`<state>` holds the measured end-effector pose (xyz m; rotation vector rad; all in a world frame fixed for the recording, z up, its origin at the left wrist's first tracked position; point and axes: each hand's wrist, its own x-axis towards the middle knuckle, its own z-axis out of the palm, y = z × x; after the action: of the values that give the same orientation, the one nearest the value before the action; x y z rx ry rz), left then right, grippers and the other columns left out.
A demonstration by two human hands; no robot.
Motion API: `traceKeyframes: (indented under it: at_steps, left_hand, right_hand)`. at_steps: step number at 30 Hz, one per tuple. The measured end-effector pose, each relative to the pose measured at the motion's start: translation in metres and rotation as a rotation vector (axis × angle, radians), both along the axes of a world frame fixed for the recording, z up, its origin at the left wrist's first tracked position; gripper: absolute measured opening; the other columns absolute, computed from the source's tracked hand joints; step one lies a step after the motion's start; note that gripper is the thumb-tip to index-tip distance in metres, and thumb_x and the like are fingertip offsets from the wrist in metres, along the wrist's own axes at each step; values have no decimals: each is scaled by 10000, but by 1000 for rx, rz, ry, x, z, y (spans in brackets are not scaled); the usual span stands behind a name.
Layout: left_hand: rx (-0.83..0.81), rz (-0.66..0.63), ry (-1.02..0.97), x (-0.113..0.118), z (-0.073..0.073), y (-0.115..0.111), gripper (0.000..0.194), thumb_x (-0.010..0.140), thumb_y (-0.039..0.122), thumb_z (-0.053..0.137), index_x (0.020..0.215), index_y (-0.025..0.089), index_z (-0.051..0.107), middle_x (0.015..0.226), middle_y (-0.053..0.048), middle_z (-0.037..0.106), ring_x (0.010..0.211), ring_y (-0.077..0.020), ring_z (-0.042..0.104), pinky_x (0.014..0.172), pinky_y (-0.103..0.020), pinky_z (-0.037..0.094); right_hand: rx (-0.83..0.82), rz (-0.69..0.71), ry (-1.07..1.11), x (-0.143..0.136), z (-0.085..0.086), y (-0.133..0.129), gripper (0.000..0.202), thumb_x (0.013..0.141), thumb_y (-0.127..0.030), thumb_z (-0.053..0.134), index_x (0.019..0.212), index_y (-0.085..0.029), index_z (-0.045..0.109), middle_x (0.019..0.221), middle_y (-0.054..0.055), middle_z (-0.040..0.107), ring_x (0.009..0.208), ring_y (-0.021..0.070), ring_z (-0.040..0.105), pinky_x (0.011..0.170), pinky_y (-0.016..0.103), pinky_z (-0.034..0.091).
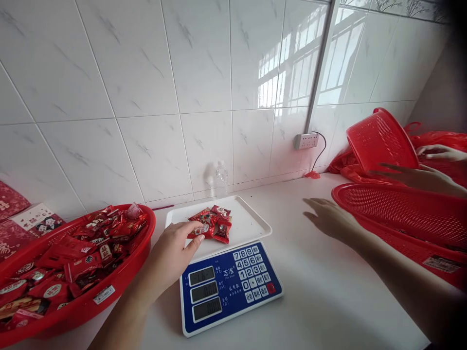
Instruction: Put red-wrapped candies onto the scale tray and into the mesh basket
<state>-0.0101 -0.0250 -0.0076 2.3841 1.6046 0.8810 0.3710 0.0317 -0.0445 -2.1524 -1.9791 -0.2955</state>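
My left hand (178, 250) reaches over the white scale tray (251, 221), its thumb and index finger closed on a red snack packet (203, 231). Several other red packets (222, 228) lie in a small pile against it on the tray. The digital scale (229, 287) has a blue panel with number keys and three displays. My right hand (330, 218) is held over the white table with fingers stretched out and nothing in it. It is nearest to the large red basket (343, 194) on the right.
A red basket (148, 238) full of wrapped packets stands at the left, beside printed boxes (32, 223). A clear bottle (221, 176) stands by the wall. At right, a co-worker's hands (419, 176) are at a tilted red basket (383, 138) near red bags (345, 163).
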Motion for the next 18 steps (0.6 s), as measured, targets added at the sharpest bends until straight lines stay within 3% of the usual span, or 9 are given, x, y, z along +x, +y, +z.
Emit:
traceKeyframes:
  at_steps: [2, 5, 11, 14, 18]
  left_hand:
    - [-35, -4, 19, 1, -1, 0, 313, 850, 353, 462, 1105, 259, 616, 1128, -15, 656, 1065, -205, 582, 903, -328, 453]
    - [-61, -1, 29, 1, -2, 1, 329, 853, 359, 460, 1136, 266, 602, 1145, -11, 647, 1080, -205, 571, 917, -335, 441]
    - [-93, -45, 63, -2, -8, 5, 362, 864, 355, 461, 1198, 261, 566, 1224, -37, 599, 1161, -209, 511, 979, -366, 395]
    - [-76, -69, 93, -4, -16, 9, 399, 872, 395, 446, 1231, 255, 548, 1303, -56, 540, 1246, -231, 432, 1033, -417, 337]
    - [-107, -53, 168, -3, -24, 13, 458, 873, 433, 434, 1288, 251, 501, 1386, -69, 462, 1328, -268, 312, 1070, -515, 246]
  right_hand:
    - [11, 154, 20, -28, -3, 1, 468, 909, -315, 383, 1330, -117, 437, 1328, 146, 506, 1237, 240, 430, 989, 349, 360]
    - [53, 419, 98, -74, 1, -6, 462, 892, -315, 412, 1307, -124, 475, 1312, 135, 525, 1213, 251, 464, 996, 395, 378]
    - [-94, 708, 237, -145, 29, -19, 455, 866, -312, 476, 1304, -191, 490, 1340, 99, 510, 1220, 251, 463, 988, 418, 396]
    - [-137, 793, 272, -169, 36, -14, 415, 855, -310, 488, 1262, -240, 527, 1357, 84, 493, 1228, 258, 452, 979, 429, 396]
    - [-140, 800, 288, -190, 33, -3, 392, 857, -341, 480, 1221, -221, 563, 1335, 107, 510, 1227, 265, 447, 977, 423, 389]
